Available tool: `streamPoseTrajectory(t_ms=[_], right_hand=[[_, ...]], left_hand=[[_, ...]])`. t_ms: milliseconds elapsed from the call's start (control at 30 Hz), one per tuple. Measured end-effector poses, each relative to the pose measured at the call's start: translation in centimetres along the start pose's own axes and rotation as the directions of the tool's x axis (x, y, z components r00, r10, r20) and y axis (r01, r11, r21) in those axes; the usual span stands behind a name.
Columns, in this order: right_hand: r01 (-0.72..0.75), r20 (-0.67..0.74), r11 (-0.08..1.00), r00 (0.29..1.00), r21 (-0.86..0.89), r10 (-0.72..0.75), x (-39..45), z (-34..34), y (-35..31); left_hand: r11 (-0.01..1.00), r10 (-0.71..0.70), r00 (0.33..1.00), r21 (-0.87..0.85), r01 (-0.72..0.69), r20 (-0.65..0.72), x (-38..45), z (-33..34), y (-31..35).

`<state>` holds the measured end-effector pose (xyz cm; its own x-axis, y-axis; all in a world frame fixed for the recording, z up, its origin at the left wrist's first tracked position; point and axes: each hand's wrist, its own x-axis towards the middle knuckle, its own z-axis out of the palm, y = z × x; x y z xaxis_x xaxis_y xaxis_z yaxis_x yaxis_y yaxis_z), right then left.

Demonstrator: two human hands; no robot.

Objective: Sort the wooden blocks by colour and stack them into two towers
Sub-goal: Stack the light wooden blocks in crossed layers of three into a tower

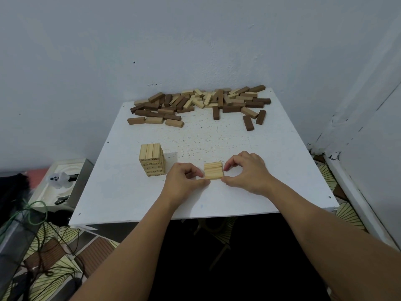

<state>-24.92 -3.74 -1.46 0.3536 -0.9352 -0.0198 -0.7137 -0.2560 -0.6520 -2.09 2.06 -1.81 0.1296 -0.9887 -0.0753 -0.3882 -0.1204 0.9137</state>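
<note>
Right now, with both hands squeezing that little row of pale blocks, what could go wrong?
1. The left hand and right hand pinch the loose row of light blocks only from its ends; if lifted together, a middle block could slip out.
2. The light tower stands close beside the left hand; a careless move might topple it.
3. The mixed pile lies at the far edge of the table, so reaching over could brush the tower.
</note>
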Motion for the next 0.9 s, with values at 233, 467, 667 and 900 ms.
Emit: streamPoseTrajectory(t_ms=[233, 467, 667, 900], right_hand=[[0.0, -0.008, 1.0, 1.0, -0.001, 0.0, 0.0, 0.0, 0.0], [0.009, -0.004, 1.0, 1.0, -0.005, -0.009, 0.1, 0.0, 0.1], [0.011, -0.006, 1.0, 1.0, 0.003, -0.011, 0.1, 0.1, 0.2], [-0.001, 0.002, 1.0, 1.0, 0.02, 0.001, 0.1, 0.0, 0.3]], left_hand=[[1.0, 0.019, 1.0, -0.017, -0.019, -0.003, 0.2, 0.0, -0.3], [0.998, 0.037, 0.999, -0.043, -0.038, -0.021, 0.4, 0.0, -0.7], [0.998, 0.041, 0.999, -0.037, -0.042, -0.01, 0.6, -0.1, -0.9], [1.0, 0.013, 1.0, -0.015, -0.013, -0.001, 0.7, -0.2, -0.8]])
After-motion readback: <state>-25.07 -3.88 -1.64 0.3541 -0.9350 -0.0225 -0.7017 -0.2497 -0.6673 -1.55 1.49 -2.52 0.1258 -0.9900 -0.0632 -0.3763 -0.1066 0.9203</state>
